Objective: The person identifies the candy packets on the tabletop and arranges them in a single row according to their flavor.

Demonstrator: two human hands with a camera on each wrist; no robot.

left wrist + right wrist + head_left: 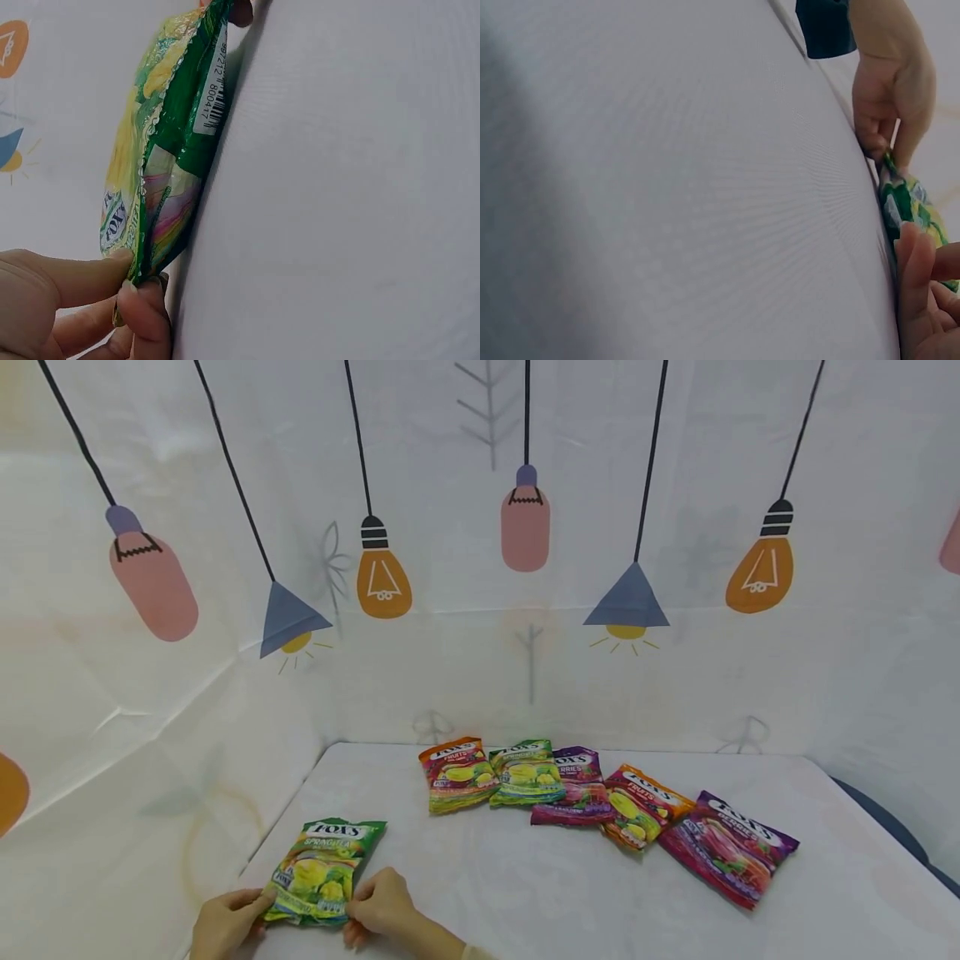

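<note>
A green FOX'S Spring Tea candy bag (318,872) lies face up on the table's left side. My left hand (227,922) pinches its near left corner between thumb and fingers; the left wrist view shows that grip on the crimped edge of the bag (180,127). At the near right corner, my right hand (384,906) pinches the bag with curled fingers. In the right wrist view the right hand (922,300) partly covers the bag (904,202), with the left hand (892,90) beyond it.
Along the back of the white table (585,893) lie more candy bags: an orange one (459,777), a green one (525,774), a purple one (573,789), another orange one (642,807) and a larger purple one (727,850). A printed cloth (450,668) hangs behind.
</note>
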